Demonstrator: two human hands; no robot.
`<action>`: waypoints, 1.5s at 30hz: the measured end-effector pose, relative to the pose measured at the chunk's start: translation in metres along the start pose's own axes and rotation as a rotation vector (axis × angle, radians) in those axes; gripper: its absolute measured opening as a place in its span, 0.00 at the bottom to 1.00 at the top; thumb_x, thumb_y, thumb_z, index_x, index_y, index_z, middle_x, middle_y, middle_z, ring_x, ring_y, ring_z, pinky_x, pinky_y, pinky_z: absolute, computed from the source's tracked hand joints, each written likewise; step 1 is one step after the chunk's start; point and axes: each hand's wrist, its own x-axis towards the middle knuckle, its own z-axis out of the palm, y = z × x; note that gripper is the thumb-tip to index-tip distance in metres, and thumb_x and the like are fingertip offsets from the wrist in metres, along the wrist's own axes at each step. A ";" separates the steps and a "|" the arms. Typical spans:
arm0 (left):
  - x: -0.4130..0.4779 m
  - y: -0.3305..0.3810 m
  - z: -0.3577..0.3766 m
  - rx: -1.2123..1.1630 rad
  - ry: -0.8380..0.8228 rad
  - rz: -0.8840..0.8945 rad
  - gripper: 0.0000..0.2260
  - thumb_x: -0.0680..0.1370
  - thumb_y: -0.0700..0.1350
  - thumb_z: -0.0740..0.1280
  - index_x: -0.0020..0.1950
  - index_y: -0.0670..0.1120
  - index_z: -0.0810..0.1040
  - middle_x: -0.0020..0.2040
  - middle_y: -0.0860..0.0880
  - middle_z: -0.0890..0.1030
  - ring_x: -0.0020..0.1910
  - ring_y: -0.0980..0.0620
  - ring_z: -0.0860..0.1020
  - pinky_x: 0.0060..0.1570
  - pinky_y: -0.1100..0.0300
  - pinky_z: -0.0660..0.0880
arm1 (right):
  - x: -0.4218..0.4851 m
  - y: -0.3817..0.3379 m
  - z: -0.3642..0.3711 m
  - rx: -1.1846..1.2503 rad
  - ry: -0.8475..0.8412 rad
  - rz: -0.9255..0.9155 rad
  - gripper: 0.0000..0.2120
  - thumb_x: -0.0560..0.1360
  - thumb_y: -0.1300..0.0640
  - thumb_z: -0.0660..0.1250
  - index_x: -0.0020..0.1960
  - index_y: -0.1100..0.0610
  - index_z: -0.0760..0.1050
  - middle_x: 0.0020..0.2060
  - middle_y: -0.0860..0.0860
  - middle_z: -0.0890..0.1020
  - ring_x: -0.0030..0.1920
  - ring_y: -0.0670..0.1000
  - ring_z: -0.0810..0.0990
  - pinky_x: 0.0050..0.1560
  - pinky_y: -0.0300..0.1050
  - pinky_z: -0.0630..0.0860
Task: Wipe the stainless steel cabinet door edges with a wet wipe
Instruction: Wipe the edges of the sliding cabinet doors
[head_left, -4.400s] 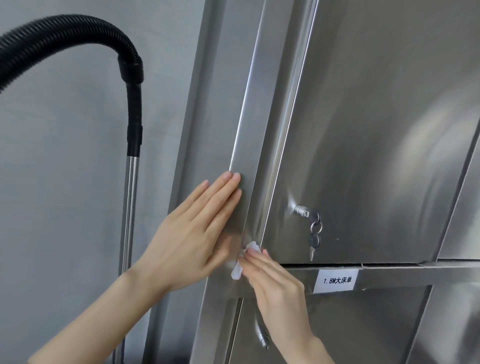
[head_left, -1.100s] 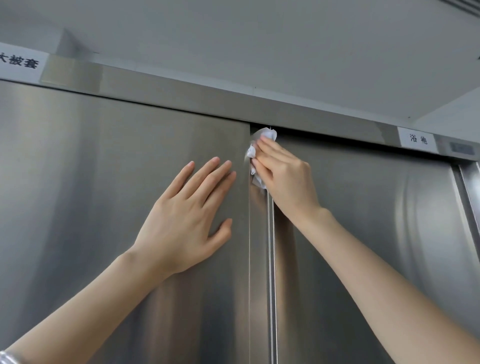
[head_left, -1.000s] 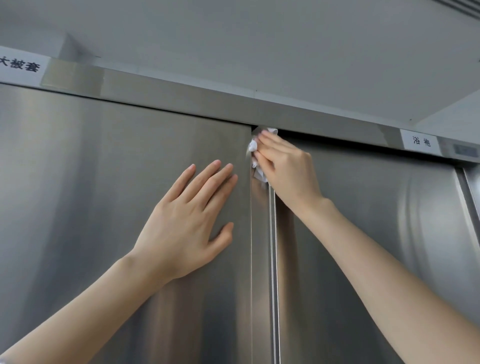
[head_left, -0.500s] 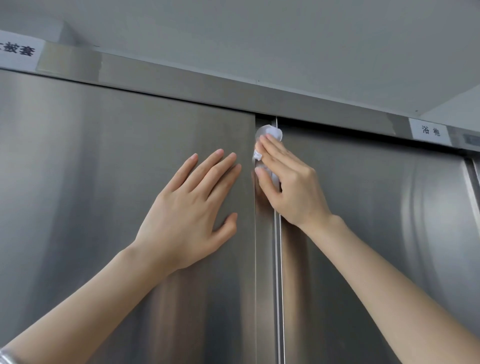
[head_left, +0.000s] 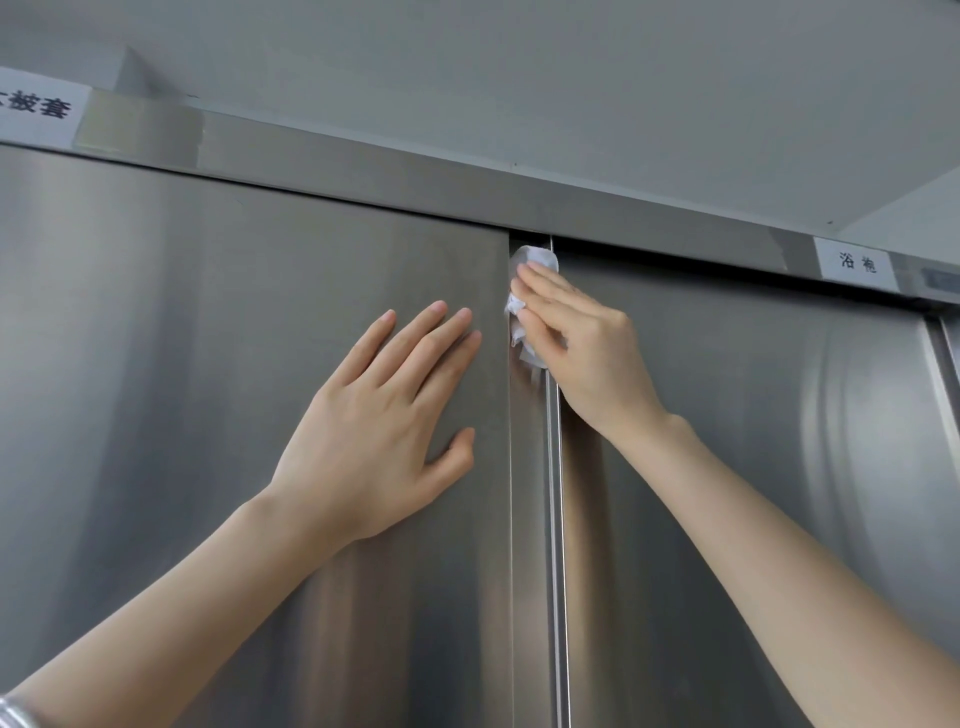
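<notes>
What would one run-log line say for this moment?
step: edge wiping | right hand: presses wet wipe on door edge, near top | left hand: flat on left door

Two bare, slender forearms (head_left: 779, 561) lead to a left hand (head_left: 374, 436) and a right hand (head_left: 587, 353) with short, neatly trimmed nails. A silvery ribbed band (head_left: 15, 714) shows at the left arm's lower end.
</notes>
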 end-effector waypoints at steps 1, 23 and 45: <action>0.000 0.000 0.000 0.002 0.002 0.000 0.29 0.76 0.55 0.54 0.74 0.42 0.67 0.75 0.47 0.66 0.75 0.48 0.61 0.75 0.48 0.56 | 0.000 0.000 0.001 0.021 0.059 0.004 0.11 0.75 0.67 0.66 0.57 0.65 0.78 0.59 0.58 0.78 0.63 0.54 0.75 0.65 0.44 0.69; -0.001 0.001 0.001 0.005 0.033 -0.018 0.30 0.76 0.55 0.57 0.72 0.38 0.68 0.74 0.46 0.67 0.74 0.48 0.64 0.74 0.51 0.57 | 0.005 -0.004 0.002 -0.038 -0.129 -0.012 0.19 0.79 0.64 0.59 0.69 0.67 0.66 0.69 0.61 0.66 0.72 0.56 0.62 0.73 0.48 0.57; -0.002 0.000 0.001 0.009 0.025 -0.011 0.30 0.76 0.54 0.58 0.73 0.38 0.67 0.74 0.46 0.67 0.74 0.47 0.64 0.75 0.51 0.57 | 0.005 0.000 0.011 0.082 0.107 0.038 0.12 0.73 0.68 0.67 0.56 0.67 0.78 0.58 0.60 0.79 0.62 0.55 0.76 0.65 0.43 0.69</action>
